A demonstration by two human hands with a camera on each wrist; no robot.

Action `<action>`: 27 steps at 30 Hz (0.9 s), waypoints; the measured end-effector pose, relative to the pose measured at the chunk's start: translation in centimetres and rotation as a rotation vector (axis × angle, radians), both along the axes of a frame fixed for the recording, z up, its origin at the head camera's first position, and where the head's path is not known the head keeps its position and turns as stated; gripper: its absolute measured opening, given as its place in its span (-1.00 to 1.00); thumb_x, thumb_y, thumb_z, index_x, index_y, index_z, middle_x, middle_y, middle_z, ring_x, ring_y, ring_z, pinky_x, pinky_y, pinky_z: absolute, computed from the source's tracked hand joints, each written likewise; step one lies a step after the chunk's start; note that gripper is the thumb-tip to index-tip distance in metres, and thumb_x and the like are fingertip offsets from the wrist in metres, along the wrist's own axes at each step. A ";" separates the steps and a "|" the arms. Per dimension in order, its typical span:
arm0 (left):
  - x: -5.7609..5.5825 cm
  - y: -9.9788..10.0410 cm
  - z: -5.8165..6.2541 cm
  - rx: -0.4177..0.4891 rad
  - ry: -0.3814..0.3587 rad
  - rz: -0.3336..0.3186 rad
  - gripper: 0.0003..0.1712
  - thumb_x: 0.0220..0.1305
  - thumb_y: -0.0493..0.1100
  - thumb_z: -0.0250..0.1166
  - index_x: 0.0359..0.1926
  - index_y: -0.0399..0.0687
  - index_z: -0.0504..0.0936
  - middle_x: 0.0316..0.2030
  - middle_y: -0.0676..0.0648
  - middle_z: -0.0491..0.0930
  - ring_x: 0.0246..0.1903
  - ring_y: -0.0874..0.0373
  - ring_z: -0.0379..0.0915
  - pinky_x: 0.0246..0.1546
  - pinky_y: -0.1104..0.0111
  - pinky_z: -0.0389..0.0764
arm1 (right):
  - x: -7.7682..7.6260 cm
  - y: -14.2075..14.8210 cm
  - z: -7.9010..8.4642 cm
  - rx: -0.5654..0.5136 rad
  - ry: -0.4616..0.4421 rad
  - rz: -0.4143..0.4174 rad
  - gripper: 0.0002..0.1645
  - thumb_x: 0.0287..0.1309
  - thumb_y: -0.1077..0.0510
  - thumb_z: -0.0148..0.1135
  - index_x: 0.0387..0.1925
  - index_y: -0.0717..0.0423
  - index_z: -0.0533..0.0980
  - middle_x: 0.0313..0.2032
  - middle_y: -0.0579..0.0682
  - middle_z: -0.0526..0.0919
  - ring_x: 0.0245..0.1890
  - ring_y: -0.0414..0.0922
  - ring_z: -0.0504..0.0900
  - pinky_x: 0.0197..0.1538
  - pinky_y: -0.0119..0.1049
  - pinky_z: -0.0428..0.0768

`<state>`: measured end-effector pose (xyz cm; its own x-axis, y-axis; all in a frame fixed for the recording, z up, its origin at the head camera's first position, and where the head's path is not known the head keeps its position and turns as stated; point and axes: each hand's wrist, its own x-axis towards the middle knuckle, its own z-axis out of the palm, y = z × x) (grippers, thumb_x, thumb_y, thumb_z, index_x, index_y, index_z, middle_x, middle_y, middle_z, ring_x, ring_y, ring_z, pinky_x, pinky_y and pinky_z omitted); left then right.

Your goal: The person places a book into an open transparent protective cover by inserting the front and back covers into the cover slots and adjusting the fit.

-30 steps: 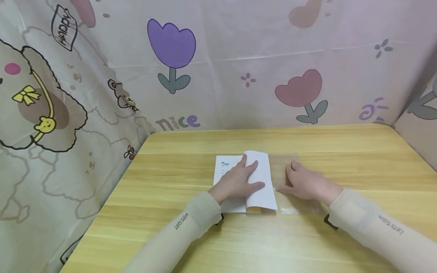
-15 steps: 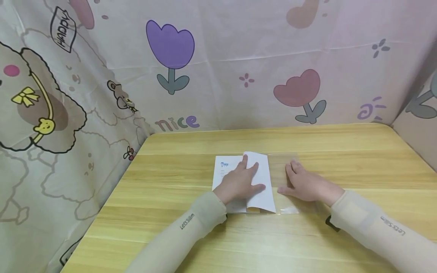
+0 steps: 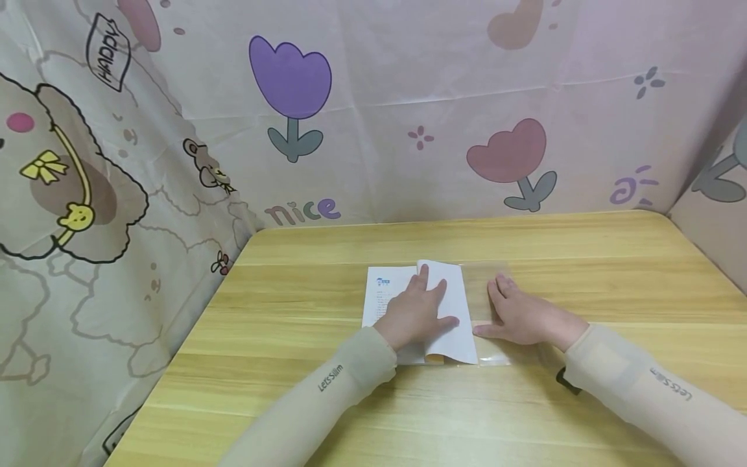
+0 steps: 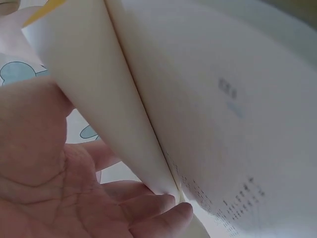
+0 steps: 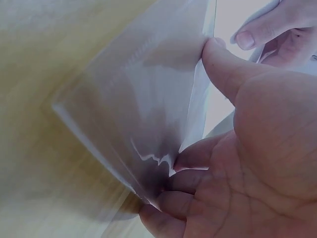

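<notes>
A booklet [image 3: 379, 308] lies spread on the table, its left page printed with small text and a blue logo. Its white right leaf [image 3: 457, 337] curls up at the near corner, where a bit of orange shows. My left hand [image 3: 413, 316] rests across the fold with fingers spread over this leaf. From the leaf's right side extends a clear plastic cover [image 3: 475, 279]. My right hand [image 3: 525, 316] lies on that plastic, thumb toward the booklet. In the right wrist view, thumb and fingertips touch the edge of the clear film [image 5: 143, 89].
The wood-grain table [image 3: 280, 324] runs back to a patterned cloth [image 3: 385, 65] with printed flowers. More printed cloth [image 3: 76, 311] hangs along the left side. A dark band [image 3: 567, 381] shows under the right sleeve.
My left hand has slid slightly right over the leaf, uncovering more printed text. The leaf's near corner has shifted a little right. My right hand stays nearly in place.
</notes>
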<state>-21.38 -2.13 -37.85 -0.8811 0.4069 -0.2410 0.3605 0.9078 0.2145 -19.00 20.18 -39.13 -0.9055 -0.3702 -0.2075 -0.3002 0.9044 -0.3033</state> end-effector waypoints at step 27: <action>0.6 0.4 0.0 -0.033 0.033 0.002 -0.06 0.52 0.36 0.22 0.71 0.13 0.17 0.75 -0.23 -0.24 0.72 -0.19 -0.09 0.41 -0.08 0.58 | -0.1 0.6 0.2 -0.047 -0.035 0.025 0.34 0.39 -0.33 0.33 0.53 0.71 -0.01 0.56 0.71 -0.16 0.61 0.59 -0.12 0.61 0.42 0.07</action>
<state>-20.79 -1.77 -37.84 -0.8895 0.3978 -0.2248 0.3654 0.9147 0.1725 -19.08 20.78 -38.91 -0.8882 -0.4026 -0.2213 -0.3108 0.8814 -0.3557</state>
